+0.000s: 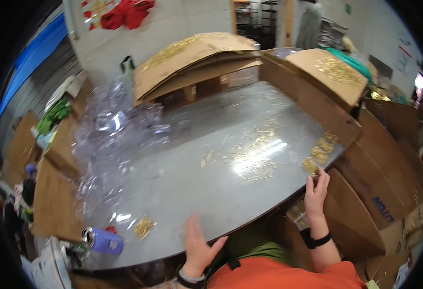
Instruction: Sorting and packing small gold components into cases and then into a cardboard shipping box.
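Note:
My right hand [316, 195] is at the table's right edge, thumb and fingertips closed at the near edge of a small packet of gold pieces [309, 164]. This packet is the nearest in a short row of similar gold packets [320, 152] along that edge. My left hand [196, 246] hovers over or rests on the near edge of the grey table [173, 192], slightly blurred, fingers stretched out and holding nothing. To its left lies another small gold bundle [144, 226]. Loose thin gold sticks [257, 149] are scattered over the middle of the tabletop.
A heap of clear plastic bags [110, 125] covers the table's left side. A purple bottle [102, 241] lies tilted at the near left. Cardboard sheets [197, 58] bearing gold sticks stand at the back, with another gold-strewn cardboard piece [332, 72] at right. Large cardboard boxes [380, 168] flank the right.

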`<state>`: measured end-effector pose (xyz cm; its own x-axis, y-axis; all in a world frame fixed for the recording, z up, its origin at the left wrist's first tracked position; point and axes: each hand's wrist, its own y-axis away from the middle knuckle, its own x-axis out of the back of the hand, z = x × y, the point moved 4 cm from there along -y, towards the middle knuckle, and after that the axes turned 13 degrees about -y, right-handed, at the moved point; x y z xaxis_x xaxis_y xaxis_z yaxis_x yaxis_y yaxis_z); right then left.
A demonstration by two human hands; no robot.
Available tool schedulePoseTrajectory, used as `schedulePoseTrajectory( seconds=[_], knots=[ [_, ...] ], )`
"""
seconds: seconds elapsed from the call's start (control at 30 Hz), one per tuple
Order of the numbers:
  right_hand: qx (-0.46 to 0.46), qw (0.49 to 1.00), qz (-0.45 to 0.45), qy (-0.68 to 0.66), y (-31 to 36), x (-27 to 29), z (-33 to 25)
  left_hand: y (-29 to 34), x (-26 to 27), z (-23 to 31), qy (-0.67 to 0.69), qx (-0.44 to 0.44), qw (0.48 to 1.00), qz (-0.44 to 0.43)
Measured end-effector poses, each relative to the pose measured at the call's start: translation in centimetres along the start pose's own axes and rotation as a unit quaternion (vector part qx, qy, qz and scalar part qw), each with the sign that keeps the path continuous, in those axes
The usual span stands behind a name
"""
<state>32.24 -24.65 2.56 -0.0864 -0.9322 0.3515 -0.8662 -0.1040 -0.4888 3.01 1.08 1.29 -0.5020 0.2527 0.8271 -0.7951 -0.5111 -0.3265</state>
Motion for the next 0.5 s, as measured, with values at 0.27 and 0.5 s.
schedulePoseTrajectory(
  seconds=[0.27,0.5],
  knots=[
    [0.143,0.857,-0.47,0.152,-4.3,-11.1,-6.4,0.9,3.3,-2.1,-0.083,-0.001,0.993,0.081],
    [0.068,0.796,-0.531,0.284,-5.1,-17.2,-5.2,2.5,8.6,-9.8,-0.26,0.173,0.946,0.084]
  ],
)
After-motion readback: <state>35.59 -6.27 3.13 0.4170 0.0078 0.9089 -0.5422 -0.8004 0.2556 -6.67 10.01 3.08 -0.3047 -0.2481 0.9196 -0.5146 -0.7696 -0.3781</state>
